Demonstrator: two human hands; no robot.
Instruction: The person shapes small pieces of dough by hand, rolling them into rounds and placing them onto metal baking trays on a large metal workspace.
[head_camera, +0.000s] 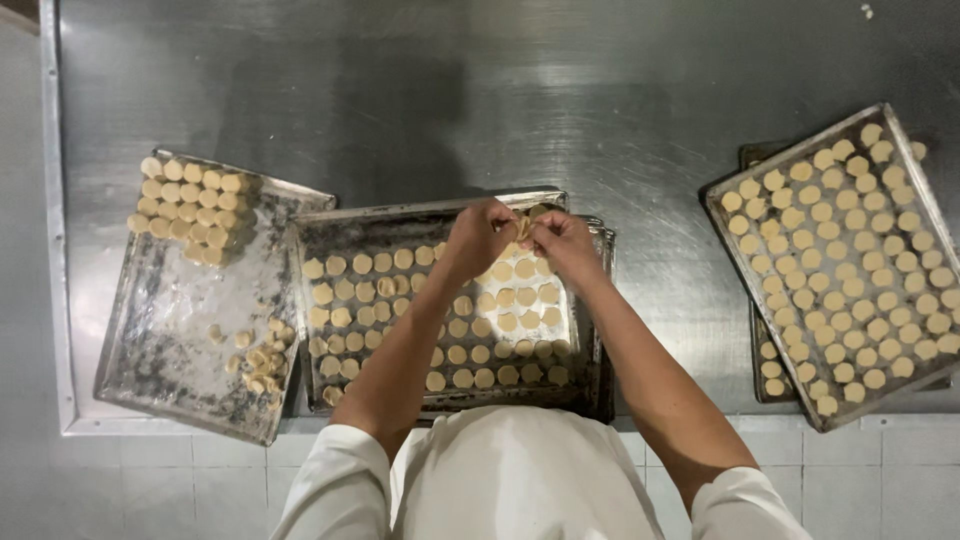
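My left hand (478, 236) and my right hand (562, 243) meet over the far edge of the middle baking tray (430, 207). Between their fingertips they pinch a small pale dough piece (523, 226). Rows of round dough discs (480, 320) cover the middle tray beneath my forearms. Both arms reach out from white sleeves at the bottom of the view.
A dark, floury tray (180, 300) on the left holds stacked dough discs (190, 210) at its far corner and loose scraps (260, 360) near its right edge. On the right, a tilted tray (905, 150) full of discs rests on another tray. All sit on a steel table (500, 90) above a tiled edge.
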